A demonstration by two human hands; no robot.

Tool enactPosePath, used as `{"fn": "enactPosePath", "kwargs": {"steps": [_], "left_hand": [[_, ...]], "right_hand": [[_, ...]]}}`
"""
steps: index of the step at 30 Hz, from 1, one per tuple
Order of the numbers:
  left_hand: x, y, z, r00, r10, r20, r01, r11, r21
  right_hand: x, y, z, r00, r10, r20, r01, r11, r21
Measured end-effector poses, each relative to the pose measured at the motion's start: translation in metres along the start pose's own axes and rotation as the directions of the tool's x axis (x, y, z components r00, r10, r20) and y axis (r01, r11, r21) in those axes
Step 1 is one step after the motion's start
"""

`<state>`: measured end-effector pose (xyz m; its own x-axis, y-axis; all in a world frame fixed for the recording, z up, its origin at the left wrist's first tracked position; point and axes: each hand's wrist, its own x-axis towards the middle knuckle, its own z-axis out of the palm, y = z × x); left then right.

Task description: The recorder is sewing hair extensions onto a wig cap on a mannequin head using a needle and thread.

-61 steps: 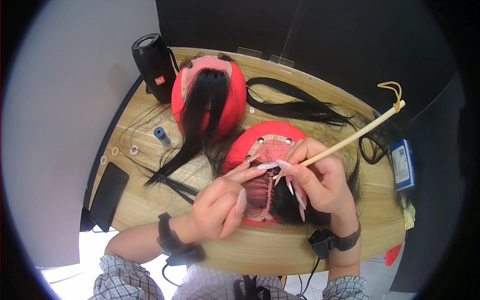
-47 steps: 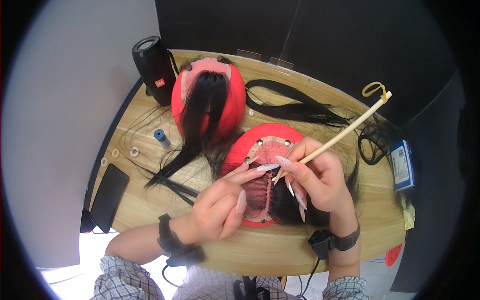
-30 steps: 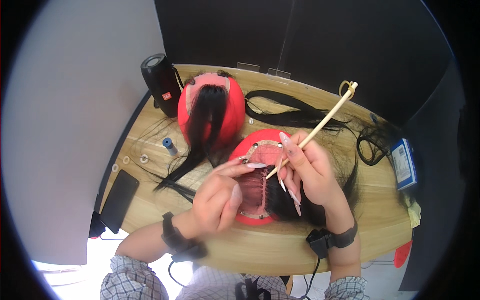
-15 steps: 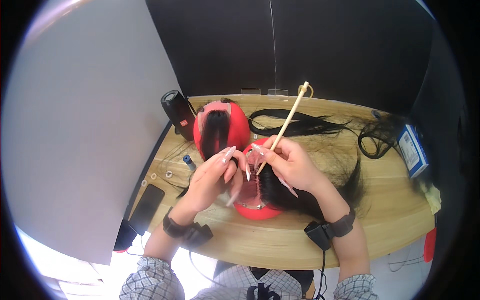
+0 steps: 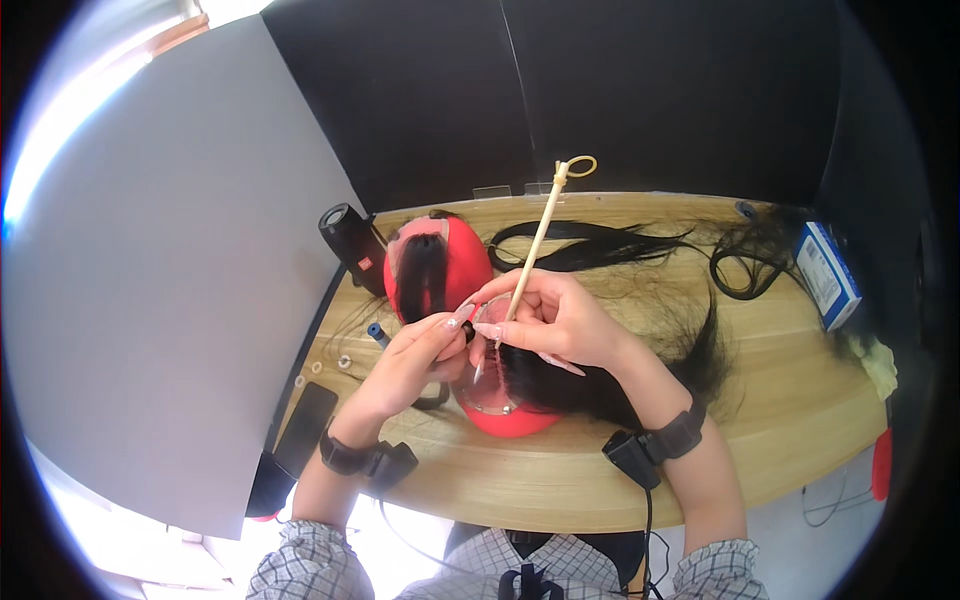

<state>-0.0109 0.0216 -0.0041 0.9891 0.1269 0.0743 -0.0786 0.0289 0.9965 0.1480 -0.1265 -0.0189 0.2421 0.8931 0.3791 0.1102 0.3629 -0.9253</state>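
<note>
A pink net wig cap [image 5: 480, 392] is stretched over a red head form [image 5: 520, 425] in front of me. Long black hair [image 5: 575, 385] spreads from the cap to the right. Between the fingers of my right hand [image 5: 570, 320] is a thin wooden stick [image 5: 538, 240], tilted, with a looped band at its top end; its lower end is down at the cap. My left hand [image 5: 415, 360] is closed in a pinch just left of it, fingertips near the right hand's. A dark band shows at a left finger. Whatever the left fingertips pinch is too small to make out.
Behind the hands stands a second red head form [image 5: 468, 250] with black hair. A black cylindrical speaker [image 5: 352, 245] and a phone [image 5: 308, 420] are on the left. Loose black hair [image 5: 590, 245] lies at the back; a blue-white box [image 5: 828, 278] stands right. Dark panels border the table.
My left fingers have closed and come in against the right hand. The stick stands a little more upright. The whole view has shifted slightly.
</note>
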Motion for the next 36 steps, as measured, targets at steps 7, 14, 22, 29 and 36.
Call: {"fn": "enactPosePath", "kwargs": {"steps": [7, 14, 22, 29, 36], "left_hand": [[0.004, 0.001, 0.005, 0.999, -0.01, -0.049, 0.01, 1.0, -0.004], [0.002, 0.001, 0.007, 0.997, 0.025, -0.068, -0.019, 0.996, 0.082], [0.001, -0.008, 0.002, 0.999, 0.012, -0.037, -0.008, 0.995, 0.099], [0.001, -0.002, 0.012, 0.994, -0.012, -0.106, 0.029, 0.986, 0.164], [-0.002, 0.002, 0.011, 0.998, -0.021, -0.061, 0.033, 0.982, 0.188]], "right_hand": [[-0.004, -0.005, 0.0, 0.998, 0.048, 0.027, -0.048, 0.999, -0.025], [0.0, 0.005, 0.002, 0.999, -0.037, -0.012, 0.037, 0.998, -0.042], [0.001, 0.007, 0.003, 0.999, -0.05, -0.02, 0.05, 0.999, 0.002], [-0.002, 0.006, 0.003, 1.0, 0.024, -0.011, -0.024, 0.998, -0.05], [-0.002, 0.005, 0.001, 0.998, 0.058, 0.004, -0.058, 0.995, -0.082]]}}
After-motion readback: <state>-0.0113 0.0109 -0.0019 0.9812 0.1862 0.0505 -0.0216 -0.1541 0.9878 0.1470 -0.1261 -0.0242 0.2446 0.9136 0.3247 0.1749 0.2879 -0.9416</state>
